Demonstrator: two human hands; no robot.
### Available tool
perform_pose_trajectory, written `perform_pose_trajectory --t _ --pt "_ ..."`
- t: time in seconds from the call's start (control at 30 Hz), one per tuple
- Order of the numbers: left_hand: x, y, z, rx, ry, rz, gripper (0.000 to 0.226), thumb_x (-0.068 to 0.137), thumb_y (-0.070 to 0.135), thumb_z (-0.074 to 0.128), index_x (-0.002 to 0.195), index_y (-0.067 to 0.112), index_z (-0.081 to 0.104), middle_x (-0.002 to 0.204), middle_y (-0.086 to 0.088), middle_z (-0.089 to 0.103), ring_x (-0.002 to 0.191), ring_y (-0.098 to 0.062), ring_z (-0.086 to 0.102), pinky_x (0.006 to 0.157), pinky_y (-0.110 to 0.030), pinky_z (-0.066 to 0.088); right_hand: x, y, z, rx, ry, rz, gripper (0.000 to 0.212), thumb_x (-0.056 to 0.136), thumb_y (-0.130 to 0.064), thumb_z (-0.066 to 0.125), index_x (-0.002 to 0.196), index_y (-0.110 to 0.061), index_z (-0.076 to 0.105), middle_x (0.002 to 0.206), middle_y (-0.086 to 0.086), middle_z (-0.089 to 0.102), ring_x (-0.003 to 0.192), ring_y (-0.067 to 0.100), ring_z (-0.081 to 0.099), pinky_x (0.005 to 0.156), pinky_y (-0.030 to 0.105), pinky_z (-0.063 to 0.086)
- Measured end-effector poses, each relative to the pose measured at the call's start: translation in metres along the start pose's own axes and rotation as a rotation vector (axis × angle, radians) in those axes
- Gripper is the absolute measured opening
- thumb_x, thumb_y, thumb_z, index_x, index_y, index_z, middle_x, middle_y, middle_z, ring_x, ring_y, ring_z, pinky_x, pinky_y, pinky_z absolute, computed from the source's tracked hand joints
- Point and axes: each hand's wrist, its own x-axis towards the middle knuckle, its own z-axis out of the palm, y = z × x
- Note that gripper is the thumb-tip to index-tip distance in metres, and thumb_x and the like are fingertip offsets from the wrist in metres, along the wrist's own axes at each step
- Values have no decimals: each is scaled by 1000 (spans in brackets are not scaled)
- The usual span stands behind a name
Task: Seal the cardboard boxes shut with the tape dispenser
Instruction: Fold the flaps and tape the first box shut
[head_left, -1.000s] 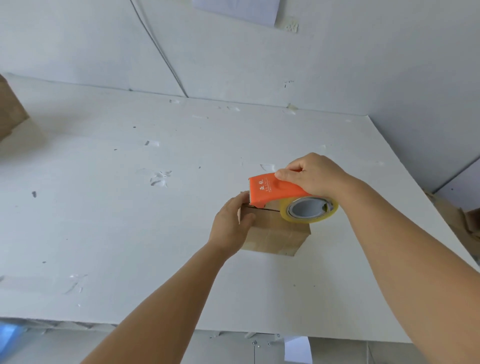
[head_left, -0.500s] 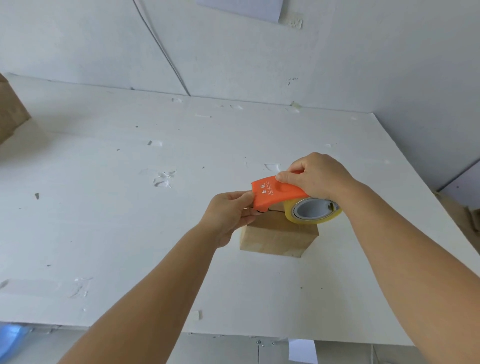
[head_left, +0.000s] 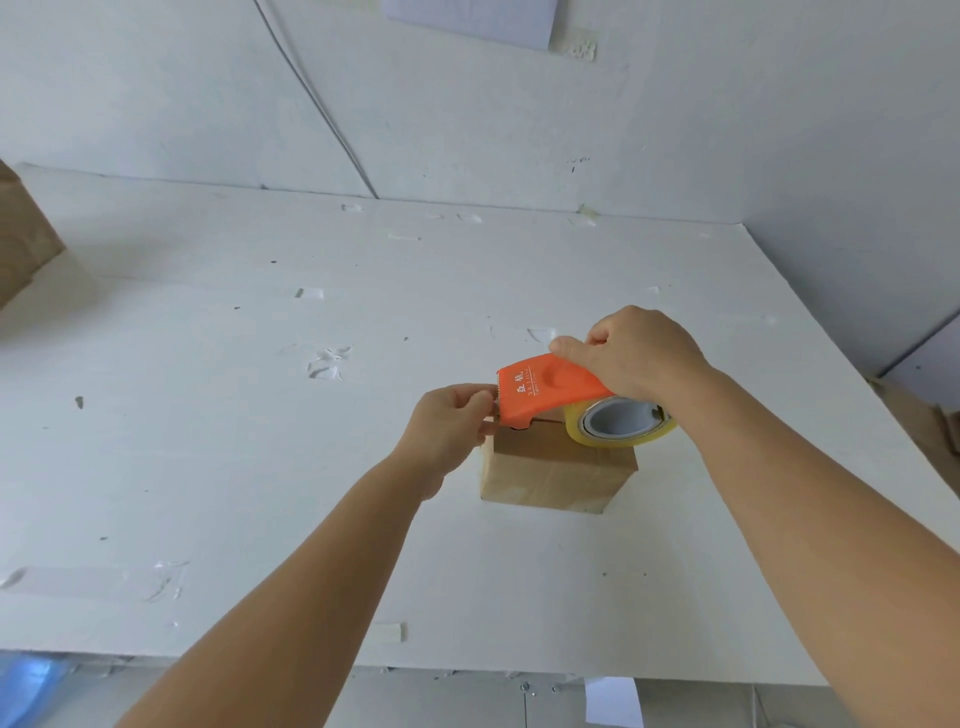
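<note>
Two hands | right hand (head_left: 639, 353) grips tape dispenser (head_left: 545, 387) | above cardboard box (head_left: 556, 470)

Bright, even, diffuse daylight fills the frame, with a cool bluish cast. Shadows are soft: a faint one under the small box (head_left: 556, 475) at centre, another beside the brown box (head_left: 23, 249) at the left edge. No harsh glare. Focus is sharp throughout. Wide-angle distortion bends the table (head_left: 208, 441) edges and the forearms at the bottom corners.

Single head-worn view, steeply down and forward, close over white table (head_left: 218, 467).
</note>
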Motion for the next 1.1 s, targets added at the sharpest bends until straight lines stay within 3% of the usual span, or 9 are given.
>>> perform_pose_trajectory --t 0.1,0.27,0.33,0.43,0.5,0.6,0.73,0.97,1.1 --pt "-2 -14 -4 74 -18 14 48 90 11 51 137 16 46 117 7 63 113 -12 54 95 -30 45 4 -5 2 -4 -23 -16 61 83 -68 48 75 -11 70 71 7 65 69 24 61 60 31 42" --pt "-7 -33 1 46 -63 43 74 77 14 71 140 29 35 127 9 46 115 -7 52 73 -22 49 11 -18 4 -104 -67 -51 62 82 -68 49 77 -8 68 73 8 64 71 25 61 61 32 43" --pt "-7 -36 2 -35 -73 24 64 77 19 71 135 27 46 123 8 57 112 -8 57 79 -22 47 13 -20 2 -118 -64 -62 64 82 -68 50 76 -6 68 71 9 63 70 26 60 61 32 42" --pt "-10 -27 -3 -220 -86 -14 32 89 10 53 116 20 66 115 3 67 105 -9 61 87 -23 46 14 -18 -1 -100 -36 -54 69 82 -67 49 80 0 69 66 9 59 63 24 56 59 32 40" --pt "-10 -19 -7 -301 -39 -34 29 91 9 47 107 16 70 112 -2 69 99 -11 61 89 -26 48 12 -15 0 -93 -19 -58 72 82 -67 48 83 1 70 65 9 55 60 23 52 58 32 39" --pt "-9 -7 -7 -273 -66 -18 26 95 15 47 99 14 73 100 -8 73 91 -12 63 91 -27 49 11 -12 -1 -65 11 -52 71 82 -69 47 84 -3 72 75 13 68 69 27 63 63 36 48" --pt "-4 8 -5 -282 -90 -32 30 94 6 44 88 15 72 94 -12 74 88 -12 67 87 -22 50 7 -7 -3 -6 60 -15 68 82 -70 48 74 -6 71 74 14 68 66 24 60 60 32 45" --pt "8 15 -4 -404 -36 -186 21 89 21 65 97 2 68 94 -15 72 82 -19 68 68 -20 56 -2 -3 -3 52 85 11 65 84 -68 47 67 -8 67 64 8 61 57 18 52 54 29 38" --pt "10 17 -7 -524 -87 -289 13 87 21 68 89 8 68 74 -4 71 72 -14 66 62 -23 54 -6 0 -8 120 86 -7 62 85 -65 49 66 -8 65 60 4 54 56 18 49 54 29 35"
